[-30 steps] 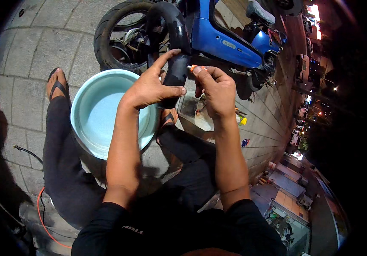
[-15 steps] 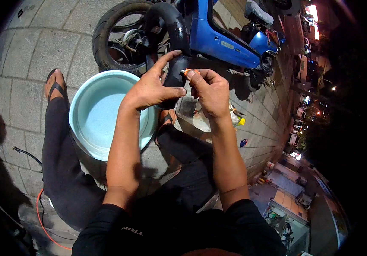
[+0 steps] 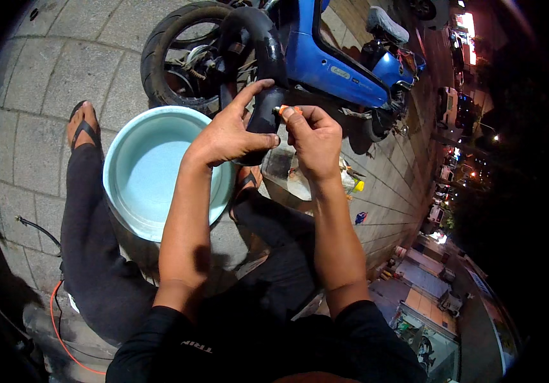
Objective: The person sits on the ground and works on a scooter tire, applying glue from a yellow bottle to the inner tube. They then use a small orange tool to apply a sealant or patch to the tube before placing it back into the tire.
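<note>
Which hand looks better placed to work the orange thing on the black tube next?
Probably the right hand: it pinches the orange thing between thumb and finger, close to the tube. The left hand is taken up with holding the tube.

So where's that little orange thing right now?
In the head view, the little orange thing is in the upper half, slightly right of centre, pinched in the right hand, right beside the black tube that the left hand holds.
</note>
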`<state>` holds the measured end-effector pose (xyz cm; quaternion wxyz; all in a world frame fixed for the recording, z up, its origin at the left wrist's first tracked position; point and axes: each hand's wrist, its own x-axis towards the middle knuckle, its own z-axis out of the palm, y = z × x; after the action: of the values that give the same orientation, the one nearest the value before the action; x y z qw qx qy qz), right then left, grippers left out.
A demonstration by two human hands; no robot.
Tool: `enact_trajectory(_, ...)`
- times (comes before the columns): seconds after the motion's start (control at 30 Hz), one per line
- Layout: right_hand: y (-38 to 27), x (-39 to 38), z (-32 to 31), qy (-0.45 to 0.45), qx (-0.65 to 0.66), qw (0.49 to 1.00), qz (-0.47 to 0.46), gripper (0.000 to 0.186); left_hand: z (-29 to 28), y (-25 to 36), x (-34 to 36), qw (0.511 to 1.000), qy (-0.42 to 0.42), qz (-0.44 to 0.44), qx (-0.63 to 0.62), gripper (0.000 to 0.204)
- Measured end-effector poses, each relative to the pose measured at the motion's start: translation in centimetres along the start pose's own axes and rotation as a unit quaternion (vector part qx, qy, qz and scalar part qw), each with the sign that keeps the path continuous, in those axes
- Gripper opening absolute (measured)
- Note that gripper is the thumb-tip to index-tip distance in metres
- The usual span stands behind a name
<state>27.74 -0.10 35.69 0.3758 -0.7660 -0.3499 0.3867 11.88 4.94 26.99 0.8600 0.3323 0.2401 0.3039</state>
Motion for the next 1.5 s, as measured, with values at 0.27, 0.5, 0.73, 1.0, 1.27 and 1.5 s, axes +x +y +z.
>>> enact_trajectory(0.27, 0.3, 0.1, 0.4, 0.038, -0.047, 0.998, -0.020, 0.024, 0.0, 0.1, 0.1, 1.000, 0.001, 0.001, 0.001, 0.106)
enact_trajectory(0.5, -0.4, -0.1, 1.0, 0.054, -0.097, 0.994, -0.018, 0.026, 0.1, 0.5, -0.1, 0.999, 0.008, -0.034, 0.017, 0.104)
enact_trajectory(0.73, 0.4, 0.0, 0.6, 0.053, -0.107, 0.992, -0.032, 0.028, 0.1, 0.2, 0.0, 1.000, 0.014, 0.001, 0.015, 0.104)
enact_trajectory(1.0, -0.5, -0.8, -0.2, 0.021, -0.165, 0.986, -0.033, 0.023, -0.2, 0.1, -0.1, 1.000, 0.001, -0.003, -0.011, 0.105)
enact_trajectory(1.27, -4.8, -3.7, -2.7, -0.052, -0.039, 0.990, -0.122, 0.013, -0.8, 0.4, -0.1, 1.000, 0.001, 0.007, 0.026, 0.108)
enact_trajectory(1.5, -1.2, -1.1, -4.5, -0.245, -0.309, 0.856, -0.334, 0.018, -0.9, 0.0, 0.1, 1.000, -0.002, 0.012, 0.025, 0.106)
